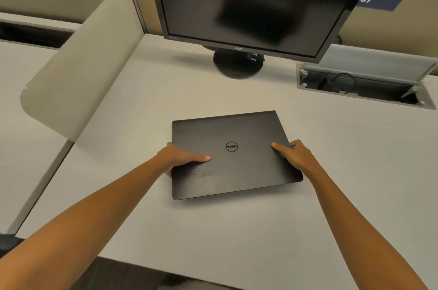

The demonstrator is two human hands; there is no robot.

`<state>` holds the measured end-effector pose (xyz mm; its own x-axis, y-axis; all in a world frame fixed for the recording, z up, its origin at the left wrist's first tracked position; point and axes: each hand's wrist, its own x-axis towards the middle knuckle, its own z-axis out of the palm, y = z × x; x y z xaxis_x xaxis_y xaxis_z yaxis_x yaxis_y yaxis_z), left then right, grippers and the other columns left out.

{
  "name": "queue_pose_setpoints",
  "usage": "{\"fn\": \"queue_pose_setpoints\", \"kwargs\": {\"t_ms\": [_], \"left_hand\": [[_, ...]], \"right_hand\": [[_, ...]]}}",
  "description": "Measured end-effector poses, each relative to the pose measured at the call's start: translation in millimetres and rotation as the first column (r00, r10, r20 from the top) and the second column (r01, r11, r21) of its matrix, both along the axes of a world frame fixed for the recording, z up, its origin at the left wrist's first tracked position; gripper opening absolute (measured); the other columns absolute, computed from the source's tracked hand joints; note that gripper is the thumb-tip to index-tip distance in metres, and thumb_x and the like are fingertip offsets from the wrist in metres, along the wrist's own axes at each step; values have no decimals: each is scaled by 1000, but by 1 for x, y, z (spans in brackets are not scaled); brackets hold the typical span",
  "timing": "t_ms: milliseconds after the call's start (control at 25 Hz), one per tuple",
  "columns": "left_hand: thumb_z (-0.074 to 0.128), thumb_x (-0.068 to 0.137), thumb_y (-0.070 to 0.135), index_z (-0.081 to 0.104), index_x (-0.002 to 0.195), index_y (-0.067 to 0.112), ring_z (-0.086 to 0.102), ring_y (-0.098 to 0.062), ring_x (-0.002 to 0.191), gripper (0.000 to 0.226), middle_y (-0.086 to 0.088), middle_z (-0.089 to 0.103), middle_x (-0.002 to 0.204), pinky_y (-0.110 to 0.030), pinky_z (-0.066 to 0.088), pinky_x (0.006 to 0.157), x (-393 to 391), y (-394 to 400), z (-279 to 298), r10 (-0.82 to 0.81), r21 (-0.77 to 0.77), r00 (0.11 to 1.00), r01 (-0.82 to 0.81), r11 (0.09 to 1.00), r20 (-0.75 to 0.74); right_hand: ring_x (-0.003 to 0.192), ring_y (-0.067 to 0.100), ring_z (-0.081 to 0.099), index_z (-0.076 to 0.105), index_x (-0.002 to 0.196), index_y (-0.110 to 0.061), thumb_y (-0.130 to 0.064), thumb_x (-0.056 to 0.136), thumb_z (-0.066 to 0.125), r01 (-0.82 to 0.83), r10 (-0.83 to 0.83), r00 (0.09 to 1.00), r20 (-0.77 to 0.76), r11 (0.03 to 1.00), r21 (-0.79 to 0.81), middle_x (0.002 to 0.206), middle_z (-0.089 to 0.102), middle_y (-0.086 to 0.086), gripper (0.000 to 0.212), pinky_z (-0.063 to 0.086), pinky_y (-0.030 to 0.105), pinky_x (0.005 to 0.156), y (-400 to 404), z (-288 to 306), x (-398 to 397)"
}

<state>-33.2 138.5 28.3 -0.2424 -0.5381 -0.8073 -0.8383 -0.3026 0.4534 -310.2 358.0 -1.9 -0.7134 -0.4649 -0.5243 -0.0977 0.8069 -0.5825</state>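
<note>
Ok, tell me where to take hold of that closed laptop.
Its two side edges, one from each side: the laptop is closed, thin and wide, so thumbs sit on the lid, fingers underneath. The left hand and right hand hold it so.

Stretched forward side by side, left grip (182, 159) and right grip (296, 156) clasp, thumbs lying on top.

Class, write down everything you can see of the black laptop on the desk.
The laptop is a slim, matt black slab with rounded corners, closed, lid up, with a round logo at its middle reading upside down from here. It lies slightly askew on the pale desk, before the monitor, its near edge perhaps raised. The left hand and right hand grip its side edges, thumbs on the lid.
</note>
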Motion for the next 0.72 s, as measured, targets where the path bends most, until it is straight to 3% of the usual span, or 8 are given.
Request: {"fn": "queue_pose_setpoints", "kwargs": {"t_ms": [160,280,360,480,520,600,720], "left_hand": [[98,22,61,48,135,18,64,-30,109,131,-4,61,125,-49,63,75,-14,12,-5,-88,-47,996,88,995,11],[95,25,64,48,130,19,63,-28,103,124,-2,61,118,-39,61,60,-16,19,-10,-142,-86,989,145,986,38],[94,30,66,50,121,21,66,-27,95,110,1,62,107,-40,63,61,-15,20,-10,-187,-115,980,194,974,75],[95,41,64,49,110,18,69,-25,81,94,1,60,96,-43,65,64,-14,20,-8,-233,-124,962,250,960,141],[95,44,61,47,112,17,68,-26,83,95,0,60,98,-43,65,64,-15,21,-7,-225,-121,963,243,962,151],[96,47,58,36,130,13,64,-32,104,112,-6,54,119,-46,64,70,-20,28,-7,-208,-166,963,236,957,171],[91,40,70,2,155,19,26,-41,145,154,-12,15,157,-58,45,103,-30,54,-10,-315,-350,921,381,856,230]], "right_hand": [[96,26,60,48,109,-14,-68,78,68,66,-66,997,-44,998,-1,105,64,6,66,44,36,72,33,-3,-1],[77,23,58,50,88,-13,-69,74,71,68,-65,989,-131,997,19,83,63,2,62,40,33,61,47,-4,-2],[59,20,49,44,69,-15,-69,71,73,67,-63,980,-189,998,13,61,51,0,62,35,31,54,49,-2,-1],[51,19,44,48,64,-12,-69,69,76,83,-73,956,-283,996,24,55,48,3,64,33,30,51,48,3,3],[53,19,45,48,67,-12,-68,68,78,98,-85,937,-338,995,21,57,49,2,64,33,30,52,47,5,3],[66,20,52,52,80,-13,-64,67,82,116,-117,874,-471,993,-32,74,55,1,61,37,30,60,44,10,3],[91,24,58,57,105,-14,-56,71,83,27,-113,875,-470,982,-187,105,59,6,60,43,33,74,25,18,-3]]}}
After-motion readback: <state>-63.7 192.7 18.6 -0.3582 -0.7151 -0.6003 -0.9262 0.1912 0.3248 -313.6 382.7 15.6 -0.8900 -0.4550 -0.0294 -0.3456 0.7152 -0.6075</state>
